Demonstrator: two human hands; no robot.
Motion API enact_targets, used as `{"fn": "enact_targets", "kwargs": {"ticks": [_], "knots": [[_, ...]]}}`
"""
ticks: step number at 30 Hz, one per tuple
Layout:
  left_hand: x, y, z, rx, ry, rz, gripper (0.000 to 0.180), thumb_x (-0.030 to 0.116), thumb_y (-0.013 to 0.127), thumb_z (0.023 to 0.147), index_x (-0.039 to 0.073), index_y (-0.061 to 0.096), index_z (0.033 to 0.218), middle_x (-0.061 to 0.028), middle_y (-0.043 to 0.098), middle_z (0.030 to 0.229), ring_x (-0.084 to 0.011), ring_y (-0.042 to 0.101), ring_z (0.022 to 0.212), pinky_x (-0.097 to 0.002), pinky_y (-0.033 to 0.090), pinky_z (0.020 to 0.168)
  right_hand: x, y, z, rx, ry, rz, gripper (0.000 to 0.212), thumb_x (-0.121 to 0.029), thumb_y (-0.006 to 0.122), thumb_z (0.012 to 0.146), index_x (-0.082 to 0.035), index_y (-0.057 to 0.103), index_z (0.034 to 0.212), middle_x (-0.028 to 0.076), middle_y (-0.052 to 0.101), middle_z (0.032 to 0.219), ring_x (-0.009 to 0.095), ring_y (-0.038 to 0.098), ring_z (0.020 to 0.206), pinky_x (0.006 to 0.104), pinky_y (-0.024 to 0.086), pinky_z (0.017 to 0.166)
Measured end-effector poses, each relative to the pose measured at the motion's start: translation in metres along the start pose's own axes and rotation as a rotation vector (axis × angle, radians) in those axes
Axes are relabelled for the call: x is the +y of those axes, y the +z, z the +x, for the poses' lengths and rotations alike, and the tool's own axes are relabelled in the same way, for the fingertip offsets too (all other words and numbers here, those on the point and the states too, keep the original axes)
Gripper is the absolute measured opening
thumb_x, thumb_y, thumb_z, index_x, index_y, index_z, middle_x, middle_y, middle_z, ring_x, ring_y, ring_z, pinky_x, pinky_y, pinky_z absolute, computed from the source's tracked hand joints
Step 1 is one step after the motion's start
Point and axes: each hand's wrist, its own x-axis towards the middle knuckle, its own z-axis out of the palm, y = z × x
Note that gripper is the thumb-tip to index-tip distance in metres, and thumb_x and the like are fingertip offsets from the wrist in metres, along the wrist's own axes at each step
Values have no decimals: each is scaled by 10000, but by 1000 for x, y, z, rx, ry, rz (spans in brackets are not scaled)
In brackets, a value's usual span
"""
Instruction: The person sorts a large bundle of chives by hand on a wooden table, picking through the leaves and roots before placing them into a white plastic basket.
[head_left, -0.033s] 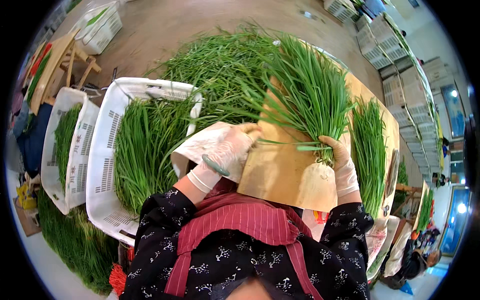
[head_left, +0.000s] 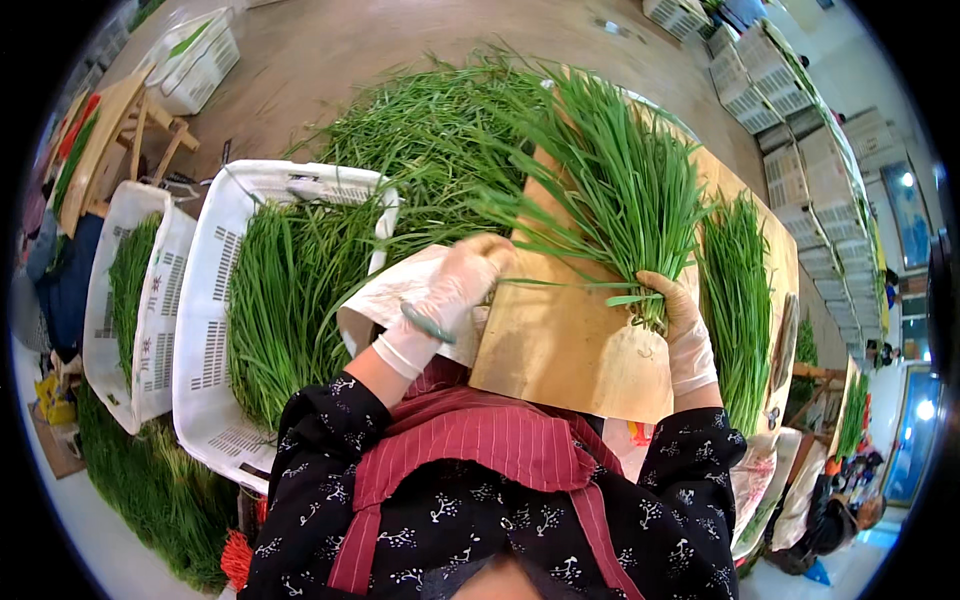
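Note:
My right hand (head_left: 684, 325), in a thin pale glove, grips a thick bunch of long green chives (head_left: 630, 185) near its stem ends. The bunch lies fanned over the wooden board (head_left: 540, 345), leaf tips pointing away from me. My left hand (head_left: 470, 275), gloved too and with a greenish bangle at the wrist, hovers by the board's left edge. Its fingers are curled together and blurred; a thin green blade shows beside the fingertips, but whether they hold it is hard to make out. A second row of chives (head_left: 738, 310) lies along the board's right side.
Left of me stands a white plastic crate (head_left: 205, 330) with chives inside; a smaller white crate (head_left: 150, 330) sits beyond it. A loose heap of chives (head_left: 430, 140) spreads past the board. More chives (head_left: 150, 490) lie at lower left. Stacked crates (head_left: 800, 180) line the right.
My left hand has drawn slightly toward me and left, its fingers more curled. The loose blades by the stem ends have shifted a little. My right hand keeps its grip on the bunch.

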Motion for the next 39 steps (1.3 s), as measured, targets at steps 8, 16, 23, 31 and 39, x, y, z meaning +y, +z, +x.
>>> {"fn": "enact_targets", "kwargs": {"ticks": [8,16,23,31,39], "knots": [[23,12,39,-171,-482,-545,403,348,571,862,19,540,1092,-105,609,1015,-185,589,910,-355,492,784,-16,-10,-18,18,-117,-713,642,-200,761,685,25,454,1203,107,605,1030,184,570,918,293,450,834],[22,16,38,197,-244,-861,197,161,586,849,29,564,994,-102,607,956,-233,582,853,-380,491,767,-53,-46,7,-33,-299,-1109,871,-436,751,675,51,357,1280,217,497,1209,288,489,1104,335,363,959],[76,-29,13,300,45,-234,193,241,635,826,59,622,888,-38,633,831,-128,566,711,-256,469,685,-76,-50,19,231,-168,-1440,1045,-611,654,660,57,232,1344,293,385,1297,358,387,1224,359,341,997],[179,-99,-7,493,499,-281,217,231,599,853,40,648,944,-34,632,825,-84,535,700,-202,431,637,-115,68,-20,57,-960,-1166,361,-204,648,798,-108,590,1140,94,625,1028,192,581,931,290,444,848],[195,-31,-7,-187,305,-163,200,169,626,833,-5,643,929,-69,656,865,-87,554,692,-217,454,661,-128,161,-11,-332,-954,-919,317,-189,626,815,-69,608,1108,37,612,771,74,540,729,219,445,693]]}}
